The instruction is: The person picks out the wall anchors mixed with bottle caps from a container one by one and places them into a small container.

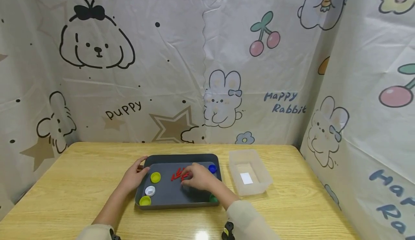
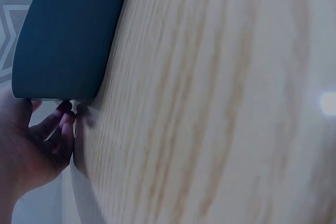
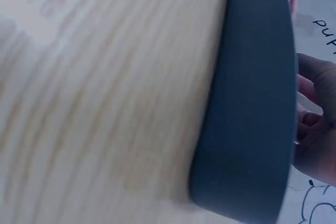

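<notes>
A dark grey tray [image 1: 176, 206] lies on the table. My left hand [image 1: 134, 177] grips its left wall near the far corner, thumb over the rim and fingers outside; the left wrist view shows the fingers curled against the tray's end. Over the middle of the tray hovers my right hand [image 1: 199, 177], thumb and forefinger bent and apart beside a small heap of red pieces [image 1: 176, 174]. Their exact kind is too small to tell. In the right wrist view the tray wall hides part of this hand. Yellow caps [image 1: 155, 177], a white cap [image 1: 150, 191], a blue cap [image 1: 212, 168] and a green cap [image 1: 213, 198] lie around the heap.
To the right of the tray stands a clear plastic box [image 1: 254, 189] with a white label on its bottom. The wooden table [image 1: 301, 196] extends on both sides. A printed cloth [image 1: 175, 52] hangs behind and along the sides.
</notes>
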`<act>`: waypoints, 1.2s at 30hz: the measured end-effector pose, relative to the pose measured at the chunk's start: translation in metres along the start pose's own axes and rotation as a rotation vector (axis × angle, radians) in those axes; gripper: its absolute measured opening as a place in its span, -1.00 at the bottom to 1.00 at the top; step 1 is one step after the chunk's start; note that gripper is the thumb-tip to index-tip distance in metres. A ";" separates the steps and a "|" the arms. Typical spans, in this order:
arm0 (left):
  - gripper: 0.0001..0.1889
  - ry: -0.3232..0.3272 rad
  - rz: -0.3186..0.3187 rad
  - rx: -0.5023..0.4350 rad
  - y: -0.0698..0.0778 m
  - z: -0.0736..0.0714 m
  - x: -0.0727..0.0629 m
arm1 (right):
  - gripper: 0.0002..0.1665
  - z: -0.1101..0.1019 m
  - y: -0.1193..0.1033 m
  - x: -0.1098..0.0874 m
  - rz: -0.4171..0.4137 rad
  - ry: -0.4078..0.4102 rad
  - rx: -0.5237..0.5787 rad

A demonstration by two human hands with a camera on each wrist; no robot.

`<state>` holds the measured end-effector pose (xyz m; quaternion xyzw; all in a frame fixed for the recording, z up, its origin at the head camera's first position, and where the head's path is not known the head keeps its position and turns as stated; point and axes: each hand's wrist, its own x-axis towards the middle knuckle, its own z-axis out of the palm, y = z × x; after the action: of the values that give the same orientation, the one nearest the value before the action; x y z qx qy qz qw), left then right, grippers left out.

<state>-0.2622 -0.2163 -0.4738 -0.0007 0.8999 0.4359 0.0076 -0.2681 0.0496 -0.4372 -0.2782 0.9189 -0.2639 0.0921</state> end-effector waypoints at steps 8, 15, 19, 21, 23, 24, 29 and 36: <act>-0.44 0.030 0.018 -0.004 0.000 0.002 0.001 | -0.63 -0.020 -0.002 -0.008 0.033 0.048 -0.015; -0.45 0.062 0.017 -0.067 -0.001 0.003 0.001 | -0.64 -0.034 -0.001 -0.014 0.004 0.095 -0.063; -0.45 0.068 0.014 -0.096 -0.001 0.004 0.001 | -0.67 -0.042 0.001 -0.016 -0.021 0.126 -0.057; -0.44 0.068 0.011 -0.113 0.000 0.004 0.000 | -0.67 -0.046 0.003 -0.017 -0.031 0.139 -0.058; -0.44 0.068 0.007 -0.127 0.000 0.004 -0.001 | -0.66 -0.050 0.004 -0.018 -0.038 0.148 -0.050; -0.44 0.068 0.005 -0.133 0.001 0.004 -0.001 | -0.66 -0.052 0.005 -0.019 -0.037 0.150 -0.051; -0.44 0.073 0.005 -0.153 0.001 0.003 -0.002 | -0.66 -0.061 0.012 -0.022 -0.010 0.158 -0.039; -0.45 0.084 0.007 -0.172 0.000 0.005 -0.001 | -0.67 -0.074 0.023 -0.028 0.025 0.194 -0.024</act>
<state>-0.2609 -0.2130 -0.4770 -0.0165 0.8586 0.5114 -0.0316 -0.2789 0.1137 -0.3869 -0.2408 0.9300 -0.2776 0.0027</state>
